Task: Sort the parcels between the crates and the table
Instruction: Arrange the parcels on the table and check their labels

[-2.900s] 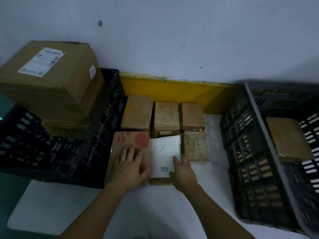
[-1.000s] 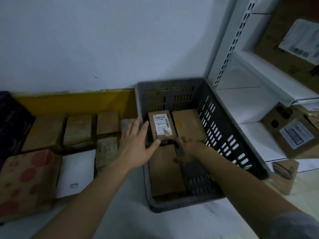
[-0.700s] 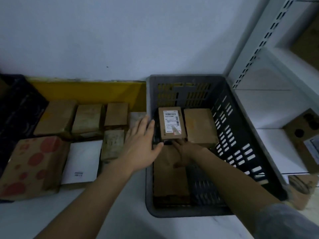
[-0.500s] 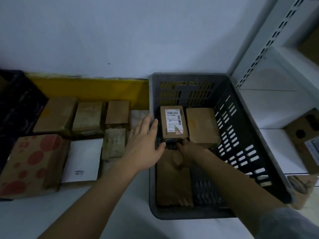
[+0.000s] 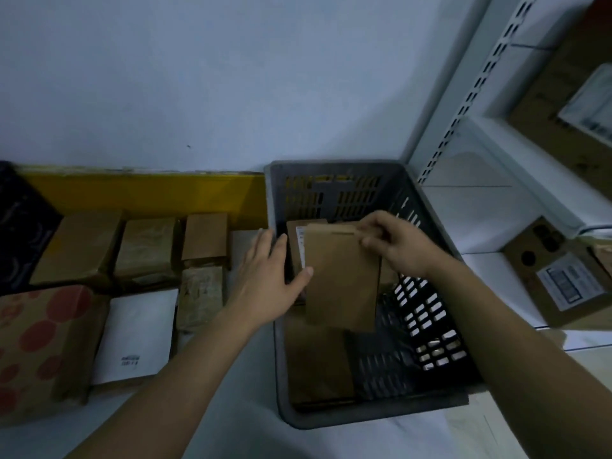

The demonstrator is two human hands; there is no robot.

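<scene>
two hands, left [image 5: 265, 279] and right [image 5: 394, 246]; one grey crate [image 5: 331, 420] and part of one black crate [image 5: 20, 220]; seven parcels on the table [image 5: 231, 425]; at least three brown parcels in the grey crate; three boxes on the shelving [image 5: 463, 77].

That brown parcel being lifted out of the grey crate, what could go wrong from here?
The right hand only pinches the brown parcel by its top corner, with the left hand just touching its edge, so it might slip back into the grey crate. Swinging left, it could also knock the labelled parcel behind it or clip the crate's wall.
</scene>
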